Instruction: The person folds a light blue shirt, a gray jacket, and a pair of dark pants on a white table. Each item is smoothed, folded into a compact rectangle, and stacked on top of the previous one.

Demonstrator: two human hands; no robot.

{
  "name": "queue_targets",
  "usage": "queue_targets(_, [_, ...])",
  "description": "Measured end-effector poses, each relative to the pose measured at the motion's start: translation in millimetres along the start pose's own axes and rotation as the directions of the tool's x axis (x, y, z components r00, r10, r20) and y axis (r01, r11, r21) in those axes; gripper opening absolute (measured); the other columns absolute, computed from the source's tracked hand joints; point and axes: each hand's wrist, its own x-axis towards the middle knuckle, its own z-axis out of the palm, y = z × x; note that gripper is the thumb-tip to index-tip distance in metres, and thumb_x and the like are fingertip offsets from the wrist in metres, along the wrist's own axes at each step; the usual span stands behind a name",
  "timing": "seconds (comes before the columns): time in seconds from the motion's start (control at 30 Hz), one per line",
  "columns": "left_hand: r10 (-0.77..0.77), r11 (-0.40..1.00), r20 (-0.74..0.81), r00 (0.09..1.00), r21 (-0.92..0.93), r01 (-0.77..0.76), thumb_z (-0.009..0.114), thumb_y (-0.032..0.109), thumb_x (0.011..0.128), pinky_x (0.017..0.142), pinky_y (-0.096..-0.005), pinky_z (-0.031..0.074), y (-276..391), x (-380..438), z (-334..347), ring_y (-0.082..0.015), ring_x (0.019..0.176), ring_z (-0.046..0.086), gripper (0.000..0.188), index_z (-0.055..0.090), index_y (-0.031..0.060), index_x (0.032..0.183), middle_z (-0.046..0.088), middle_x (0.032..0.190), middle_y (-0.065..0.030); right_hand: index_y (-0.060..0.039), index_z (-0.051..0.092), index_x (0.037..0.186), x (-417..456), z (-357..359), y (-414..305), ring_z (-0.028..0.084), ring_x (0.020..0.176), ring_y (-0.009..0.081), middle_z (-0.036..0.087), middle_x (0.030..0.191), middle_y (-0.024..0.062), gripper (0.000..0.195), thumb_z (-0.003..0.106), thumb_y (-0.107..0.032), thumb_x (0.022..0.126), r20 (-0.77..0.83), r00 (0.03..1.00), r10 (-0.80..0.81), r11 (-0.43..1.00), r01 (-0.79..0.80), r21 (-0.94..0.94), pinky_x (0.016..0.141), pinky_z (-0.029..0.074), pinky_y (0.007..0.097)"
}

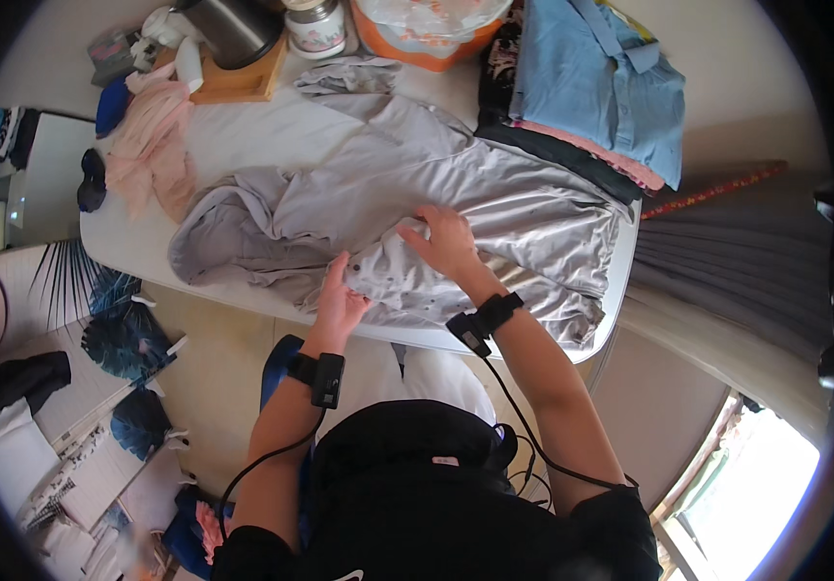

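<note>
A light grey hooded jacket (388,167) lies spread on the white table, hood (221,225) to the left and hem to the right. One sleeve (417,120) stretches towards the far side, its cuff bunched up. At the near edge, my left hand (341,298) grips a fold of the jacket, thumb on top and fingertips partly hidden under the cloth. Dark round spots, perhaps snaps, show beside that thumb. My right hand (446,243) rests on the jacket's middle, thumb and fingers apart, the fingertips touching the fabric.
Folded clothes, a blue collared shirt (598,87) uppermost, are stacked at the far right. Along the back stand an orange-and-white container (431,43), a jar (315,33) and a dark kettle (235,29) on a wooden tray (272,76). Pink cloth (152,145) lies left, near a sleep mask (91,181).
</note>
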Motion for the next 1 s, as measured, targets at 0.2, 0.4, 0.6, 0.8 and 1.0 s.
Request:
queue_targets(0.2, [0.130,0.956,-0.194,0.972,0.283,-0.071,0.054,0.041,0.093,0.083,-0.0396,0.049,5,-7,-23,-0.0217,0.096,0.063,0.043,0.053,0.0062,0.118,0.061,0.115,-0.0110,-0.0012,0.063,0.088,4,8,1,0.061,0.069,0.0286,0.062,0.073,0.0132,0.034,0.065,-0.035,0.084,0.161,0.986,0.041,0.993,-0.057,0.100,0.064,0.047,0.0372])
queue_targets(0.4, [0.333,0.757,0.083,0.939,0.571,-0.319,0.056,0.036,0.093,0.076,-0.0334,0.049,15,-35,-45,-0.0204,0.082,0.063,0.040,0.052,0.0030,0.115,0.061,0.108,-0.0094,-0.0008,0.056,0.091,4,8,3,0.045,0.055,0.0134,0.053,0.062,0.0077,0.019,0.061,-0.019,0.089,0.028,0.983,0.179,0.863,-0.171,0.475,0.052,0.038,0.0289])
queue_targets(0.6, [0.756,-0.309,0.471,0.455,0.869,-0.386,0.069,0.013,0.077,0.075,-0.0332,0.046,31,-54,-44,-0.0250,0.077,0.057,0.030,0.058,0.0038,0.103,0.059,0.082,-0.0084,-0.0042,0.052,0.108,-6,5,2,0.048,0.055,0.0128,0.058,0.064,0.0082,0.028,0.064,-0.014,0.085,0.049,0.958,0.283,0.846,-0.273,0.458,0.052,0.040,0.0286])
queue_targets(0.8, [0.673,-0.244,0.420,0.609,0.903,-0.354,0.066,0.010,0.080,0.065,-0.0344,0.045,46,-49,-71,-0.0238,0.073,0.058,0.015,0.060,0.0024,0.091,0.060,0.076,-0.0097,-0.0058,0.052,0.113,-13,8,-2,0.045,0.056,0.0099,0.057,0.066,0.0066,0.034,0.064,-0.008,0.081,-0.030,0.978,0.209,0.864,-0.170,0.474,0.052,0.037,0.0273])
queue_targets(1.0, [0.677,-0.128,0.302,0.672,0.946,-0.297,0.060,0.016,0.087,0.050,-0.0398,0.044,64,-51,-78,-0.0305,0.055,0.059,0.013,0.058,0.0025,0.085,0.060,0.062,-0.0134,-0.0069,0.053,0.117,-15,6,3,0.044,0.054,0.0121,0.050,0.061,0.0042,0.038,0.063,-0.006,0.081,0.012,0.944,0.328,0.850,-0.301,0.432,0.054,0.039,0.0276])
